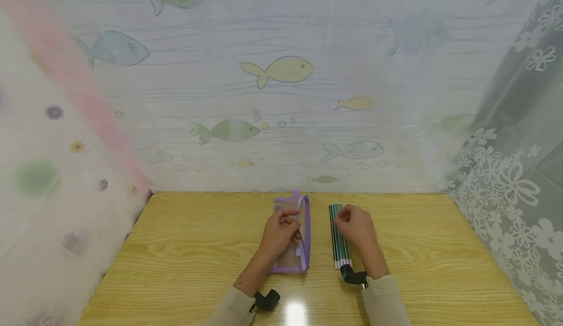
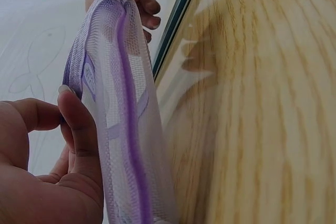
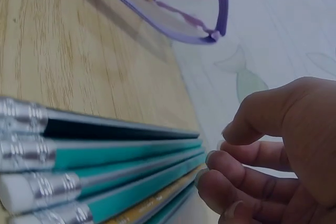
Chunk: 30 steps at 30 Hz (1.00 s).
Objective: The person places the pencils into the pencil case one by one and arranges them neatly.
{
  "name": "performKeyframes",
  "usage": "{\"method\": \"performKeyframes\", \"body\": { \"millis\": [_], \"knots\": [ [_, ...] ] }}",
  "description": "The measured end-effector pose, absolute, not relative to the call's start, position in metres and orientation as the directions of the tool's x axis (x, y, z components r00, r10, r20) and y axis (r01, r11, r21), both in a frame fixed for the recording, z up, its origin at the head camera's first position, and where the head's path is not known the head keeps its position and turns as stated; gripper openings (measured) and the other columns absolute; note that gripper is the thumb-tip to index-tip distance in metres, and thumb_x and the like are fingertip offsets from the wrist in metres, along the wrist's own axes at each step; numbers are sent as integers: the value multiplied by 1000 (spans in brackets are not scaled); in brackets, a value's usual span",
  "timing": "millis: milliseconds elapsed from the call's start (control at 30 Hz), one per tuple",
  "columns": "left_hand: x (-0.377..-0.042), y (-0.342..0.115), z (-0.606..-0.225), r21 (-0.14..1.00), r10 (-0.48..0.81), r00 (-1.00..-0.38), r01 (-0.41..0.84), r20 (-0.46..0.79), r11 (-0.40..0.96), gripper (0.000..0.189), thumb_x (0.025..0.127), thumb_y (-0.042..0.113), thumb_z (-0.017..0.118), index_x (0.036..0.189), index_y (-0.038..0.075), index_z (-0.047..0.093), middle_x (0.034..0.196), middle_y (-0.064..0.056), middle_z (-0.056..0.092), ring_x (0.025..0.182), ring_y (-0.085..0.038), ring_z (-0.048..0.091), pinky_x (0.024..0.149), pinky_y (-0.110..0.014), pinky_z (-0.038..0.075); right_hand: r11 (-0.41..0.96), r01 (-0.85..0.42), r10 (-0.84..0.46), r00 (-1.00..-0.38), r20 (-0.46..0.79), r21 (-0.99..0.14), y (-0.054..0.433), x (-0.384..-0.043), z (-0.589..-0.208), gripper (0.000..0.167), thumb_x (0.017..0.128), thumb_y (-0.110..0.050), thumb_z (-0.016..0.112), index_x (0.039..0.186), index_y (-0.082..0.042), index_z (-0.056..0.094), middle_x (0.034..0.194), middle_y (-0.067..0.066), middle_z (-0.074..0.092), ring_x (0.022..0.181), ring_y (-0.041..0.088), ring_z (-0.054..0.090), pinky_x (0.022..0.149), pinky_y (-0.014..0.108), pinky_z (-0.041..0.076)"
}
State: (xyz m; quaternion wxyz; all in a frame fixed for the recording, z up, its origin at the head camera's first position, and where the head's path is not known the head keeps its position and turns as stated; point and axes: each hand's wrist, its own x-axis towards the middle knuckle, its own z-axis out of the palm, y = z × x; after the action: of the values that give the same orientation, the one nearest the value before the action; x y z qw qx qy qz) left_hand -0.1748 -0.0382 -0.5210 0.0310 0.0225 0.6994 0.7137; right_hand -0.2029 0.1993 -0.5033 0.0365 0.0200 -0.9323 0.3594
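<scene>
A mesh zip pouch with purple trim (image 1: pixel 307 238) lies upright lengthwise on the table, some pencils (image 1: pixel 277 209) showing through its far left part. My left hand (image 1: pixel 279 233) pinches the pouch's edge by the zipper between thumb and finger; in the left wrist view the pouch (image 2: pixel 123 108) stands partly opened up beside the fingers. To its right is a row of several pencils (image 1: pixel 338 248), dark, teal and one yellow, their white erasers toward me. Over their far ends my right hand (image 1: pixel 358 226) hovers, fingers loosely bent, with nothing between fingertips and thumb in the right wrist view.
The wood-grain table (image 1: pixel 198 238) ends at a hanging sheet printed with fish (image 1: pixel 290 69). Lace with white flowers (image 1: pixel 519 184) hangs along the right side. Black wrist mounts (image 1: pixel 267 300) are strapped to both forearms.
</scene>
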Motion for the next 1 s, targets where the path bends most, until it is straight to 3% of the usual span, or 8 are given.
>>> {"method": "performKeyframes", "body": {
  "millis": [567,1000],
  "knots": [
    [-176,-38,-524,1000,82,-997,0,1,-5,35,98,-1,64,133,-6,61,96,-30,68,61,-13,65,56,-23,59,758,3,28,-999,27,-653,215,-202,-505,14,90,-16,71,92,-2,71,87,9,71,79,24,65,70,41,56],
    [-174,-38,-523,1000,88,-996,-10,-9,-13,37,98,0,64,134,-7,61,98,-30,68,61,-13,65,56,-23,59,775,43,42,-999,-16,-631,217,-202,-504,17,90,-18,75,85,-2,71,82,9,70,72,24,62,62,37,52]
  ]
}}
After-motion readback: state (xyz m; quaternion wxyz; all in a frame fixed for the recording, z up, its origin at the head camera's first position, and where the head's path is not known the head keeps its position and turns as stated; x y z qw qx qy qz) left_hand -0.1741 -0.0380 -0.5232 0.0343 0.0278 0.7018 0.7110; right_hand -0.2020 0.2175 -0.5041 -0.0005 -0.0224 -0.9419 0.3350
